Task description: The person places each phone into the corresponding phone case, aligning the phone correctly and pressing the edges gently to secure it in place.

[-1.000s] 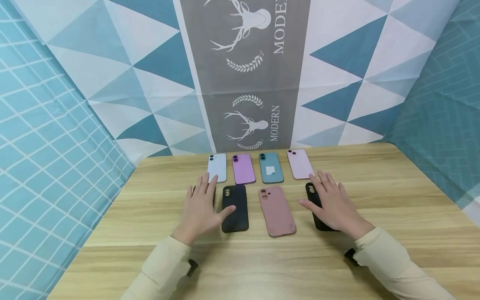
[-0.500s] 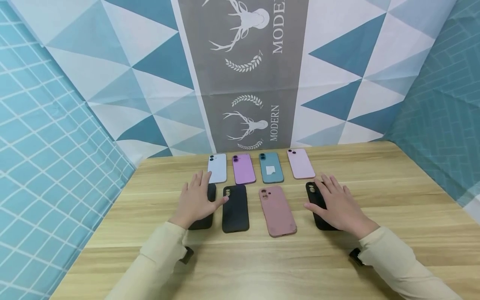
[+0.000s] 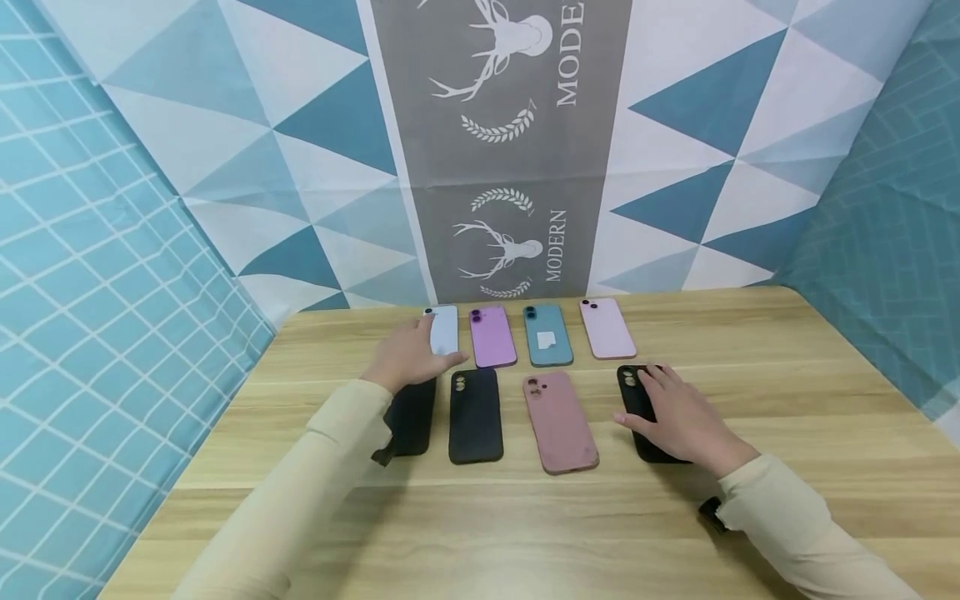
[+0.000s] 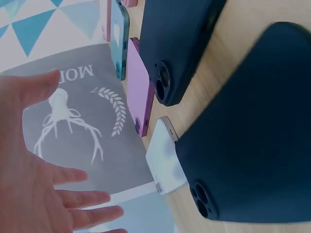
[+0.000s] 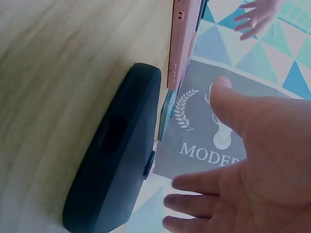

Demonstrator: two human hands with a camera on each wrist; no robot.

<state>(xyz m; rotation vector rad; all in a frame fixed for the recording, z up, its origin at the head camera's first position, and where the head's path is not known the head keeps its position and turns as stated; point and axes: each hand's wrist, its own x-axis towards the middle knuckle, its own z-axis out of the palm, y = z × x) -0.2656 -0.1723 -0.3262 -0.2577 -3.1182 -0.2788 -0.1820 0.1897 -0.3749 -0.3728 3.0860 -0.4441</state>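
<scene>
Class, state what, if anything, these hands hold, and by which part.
Nothing is held: left hand and right hand hover empty near flat, black, rectangular phone cases.

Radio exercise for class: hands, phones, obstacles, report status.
Left hand empty, near white phone. Right hand empty, over rightmost black case. Four phones lie beyond four cases. No obstacle seen.

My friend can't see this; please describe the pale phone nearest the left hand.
On the wooden table, go to the far row of phones, below the gray deer panel. At its left end, partly hidden by the left hand, lies the bluish-white phone. Its pale back sets it apart from the purple phone beside it and the black case in front.
</scene>
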